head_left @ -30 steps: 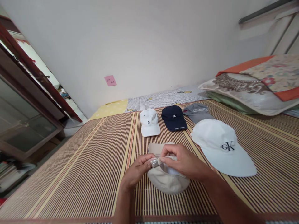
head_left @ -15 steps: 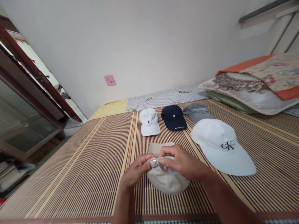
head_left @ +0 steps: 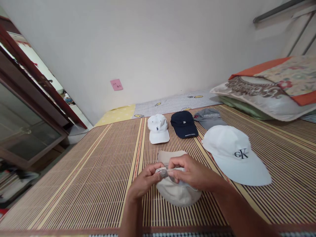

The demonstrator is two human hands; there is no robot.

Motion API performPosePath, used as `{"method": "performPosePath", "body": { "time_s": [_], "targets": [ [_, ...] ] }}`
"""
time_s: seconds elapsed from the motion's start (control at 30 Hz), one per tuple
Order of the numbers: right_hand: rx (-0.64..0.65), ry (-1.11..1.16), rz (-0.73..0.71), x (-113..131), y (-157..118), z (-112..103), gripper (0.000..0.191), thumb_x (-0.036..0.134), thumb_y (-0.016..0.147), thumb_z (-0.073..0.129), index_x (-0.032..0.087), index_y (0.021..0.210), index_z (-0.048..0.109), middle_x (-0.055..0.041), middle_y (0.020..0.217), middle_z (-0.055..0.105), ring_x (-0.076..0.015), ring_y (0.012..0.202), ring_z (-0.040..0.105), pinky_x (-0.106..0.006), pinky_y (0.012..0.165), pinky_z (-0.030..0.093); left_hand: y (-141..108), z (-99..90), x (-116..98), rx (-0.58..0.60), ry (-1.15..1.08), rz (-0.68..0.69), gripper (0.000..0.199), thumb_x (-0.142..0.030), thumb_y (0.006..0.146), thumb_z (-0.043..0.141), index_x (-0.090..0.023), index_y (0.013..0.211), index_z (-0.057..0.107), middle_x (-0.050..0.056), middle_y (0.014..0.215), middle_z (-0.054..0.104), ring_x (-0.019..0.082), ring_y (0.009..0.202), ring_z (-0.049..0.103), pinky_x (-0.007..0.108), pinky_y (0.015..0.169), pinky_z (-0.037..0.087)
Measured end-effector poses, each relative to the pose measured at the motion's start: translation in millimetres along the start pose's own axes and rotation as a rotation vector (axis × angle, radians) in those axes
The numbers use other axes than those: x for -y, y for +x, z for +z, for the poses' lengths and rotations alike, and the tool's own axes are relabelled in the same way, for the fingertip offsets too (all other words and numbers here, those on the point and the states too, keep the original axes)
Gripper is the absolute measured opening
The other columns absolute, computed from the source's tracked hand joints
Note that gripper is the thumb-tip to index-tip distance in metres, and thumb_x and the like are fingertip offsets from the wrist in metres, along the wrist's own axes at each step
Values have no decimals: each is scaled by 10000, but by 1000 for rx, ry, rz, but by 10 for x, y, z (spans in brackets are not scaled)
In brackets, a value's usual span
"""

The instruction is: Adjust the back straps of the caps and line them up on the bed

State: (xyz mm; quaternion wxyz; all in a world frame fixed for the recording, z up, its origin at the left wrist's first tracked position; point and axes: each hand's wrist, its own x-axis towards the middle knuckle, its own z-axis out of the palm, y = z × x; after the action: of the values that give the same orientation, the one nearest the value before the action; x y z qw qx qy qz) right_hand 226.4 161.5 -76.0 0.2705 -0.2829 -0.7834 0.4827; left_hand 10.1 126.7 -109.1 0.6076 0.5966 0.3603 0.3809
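A beige baseball cap [head_left: 179,195] lies on the striped mat, its brim pointing away from me and its back strap towards me. My left hand [head_left: 147,177] pinches the strap's metal buckle [head_left: 163,173] between thumb and fingers. Just to the right, my right hand [head_left: 190,171] grips the strap end beside the buckle, fingers curled and thumb on top. The fingers partly cover the strap and the cap's opening. Beyond my hands sit a white cap [head_left: 158,129] with a small dark emblem and a navy cap [head_left: 184,124].
A large white cap [head_left: 228,148] with black letters rests right of my hands. Behind it is a grey cap [head_left: 209,118]. Pillows [head_left: 266,92] are stacked at the far right on the striped mat [head_left: 98,184]. A pink note [head_left: 116,84] sticks to the wall.
The buckle has tilted a little in my left fingers, and my right thumb and fingers have moved slightly closer to it. The other caps have stayed in place.
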Motion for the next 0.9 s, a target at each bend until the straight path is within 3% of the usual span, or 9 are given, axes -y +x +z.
{"method": "performPosePath", "body": {
  "time_s": [0.27, 0.4, 0.73, 0.9],
  "targets": [
    [-22, -14, -6, 20, -48, -145, 137, 291, 888, 616, 190, 835, 693, -7, 797, 689, -165, 749, 604, -287, 704, 436, -1, -10, -34, 14, 30, 13, 447, -595, 878, 702, -176, 805, 565, -46, 701, 411, 103, 621, 308, 237, 574, 245],
    [-15, -63, -6, -2, -78, -246, 121, 275, 847, 645, 198, 756, 666, 22, 709, 618, -141, 661, 521, -269, 632, 386, -8, -16, -26, 15, 40, 4, 445, -592, 889, 690, -175, 806, 559, -49, 695, 403, 104, 620, 306, 235, 569, 239],
    [24, 20, -15, 22, -33, -95, 171, 319, 870, 652, 183, 770, 674, 7, 712, 636, -143, 675, 548, -261, 618, 394, 3, 32, -30, 31, 34, -12, 367, -488, 931, 679, -165, 798, 566, -46, 705, 414, 100, 633, 304, 235, 580, 246],
    [68, 5, 36, -3, -106, -276, 202, 353, 906, 622, 174, 880, 712, 1, 751, 651, -139, 668, 551, -258, 606, 400, 4, 18, -21, 22, 36, -24, 360, -488, 935, 676, -161, 819, 583, -42, 710, 427, 100, 636, 322, 234, 583, 254]
  ]
}}
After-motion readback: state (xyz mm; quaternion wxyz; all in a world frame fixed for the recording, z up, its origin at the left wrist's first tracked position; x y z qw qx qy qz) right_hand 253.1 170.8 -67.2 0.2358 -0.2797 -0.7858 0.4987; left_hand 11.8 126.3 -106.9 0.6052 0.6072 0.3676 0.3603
